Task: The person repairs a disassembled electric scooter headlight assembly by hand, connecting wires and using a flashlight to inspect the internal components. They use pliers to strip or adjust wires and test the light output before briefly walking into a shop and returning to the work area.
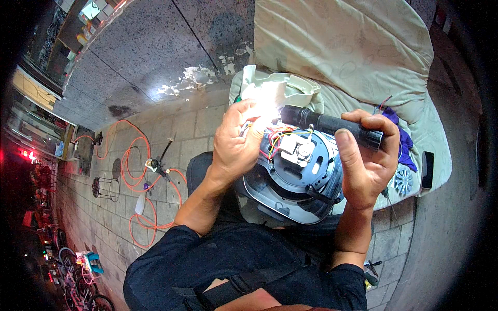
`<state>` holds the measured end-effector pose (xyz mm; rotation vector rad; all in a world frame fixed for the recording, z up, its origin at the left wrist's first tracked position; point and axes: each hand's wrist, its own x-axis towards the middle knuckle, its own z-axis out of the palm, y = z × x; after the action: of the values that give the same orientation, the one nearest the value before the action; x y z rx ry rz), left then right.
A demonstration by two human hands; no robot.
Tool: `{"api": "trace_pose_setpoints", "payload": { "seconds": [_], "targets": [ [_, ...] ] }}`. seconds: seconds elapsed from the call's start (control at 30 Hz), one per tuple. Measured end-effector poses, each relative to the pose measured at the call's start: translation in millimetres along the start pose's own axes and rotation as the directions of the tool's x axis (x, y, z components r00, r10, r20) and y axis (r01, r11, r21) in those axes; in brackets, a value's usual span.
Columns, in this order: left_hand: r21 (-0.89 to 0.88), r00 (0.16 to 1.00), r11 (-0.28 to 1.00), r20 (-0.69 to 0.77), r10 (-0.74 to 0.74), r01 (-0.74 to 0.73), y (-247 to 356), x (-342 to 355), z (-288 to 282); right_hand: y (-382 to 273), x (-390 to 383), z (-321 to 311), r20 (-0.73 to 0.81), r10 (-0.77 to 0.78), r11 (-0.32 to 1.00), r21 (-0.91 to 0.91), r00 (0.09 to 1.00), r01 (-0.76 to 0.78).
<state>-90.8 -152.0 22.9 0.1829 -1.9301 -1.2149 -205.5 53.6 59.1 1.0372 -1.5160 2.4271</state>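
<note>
My right hand [368, 160] grips a black flashlight [327, 123], its lit end aimed left at my other hand. Closed fingers of my left hand [236, 142] pinch something in that beam; glare hides what it is. Just behind those fingertips is a white plastic shell [298, 89], brightly lit and partly covered by my hand. Below both hands, on my lap, rests an opened round appliance base [303, 171] of grey and black plastic. A pale block with red, yellow and white wires [275, 140] sits on its top.
A cream padded cushion [342, 46] spreads ahead, bearing a purple cloth [403, 136], a finned grey disc [403, 182] and a dark phone [427, 170]. Left on the paving lie a looped orange hose [124, 168] and a small wire stand [105, 188]. Bicycles [70, 264] stand farther off.
</note>
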Motion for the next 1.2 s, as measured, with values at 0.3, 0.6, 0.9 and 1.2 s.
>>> {"api": "trace_pose_setpoints", "payload": {
  "seconds": [0.3,0.6,0.9,1.2],
  "targets": [
    [0.118,0.998,0.991,0.002,0.060,-0.060,-5.6,0.2,-3.2,1.3,1.0,-0.4,0.016,-0.013,1.000,-0.018,1.000,0.014],
    [0.051,1.000,0.999,-0.018,0.007,-0.006,-1.0,-1.9,-8.2,4.0,0.6,-0.5,0.003,0.024,0.999,0.032,1.000,-0.024],
    [-0.039,0.993,0.993,-0.037,0.110,-0.111,-17.4,-10.9,-15.5,-1.2,-2.5,3.2,0.026,0.102,0.989,0.108,0.994,-0.105],
    [-0.151,0.992,0.981,-0.065,0.110,-0.119,-18.5,-15.1,-12.2,1.1,-4.5,6.3,0.047,0.116,0.988,0.097,0.992,-0.120]
  ]
}}
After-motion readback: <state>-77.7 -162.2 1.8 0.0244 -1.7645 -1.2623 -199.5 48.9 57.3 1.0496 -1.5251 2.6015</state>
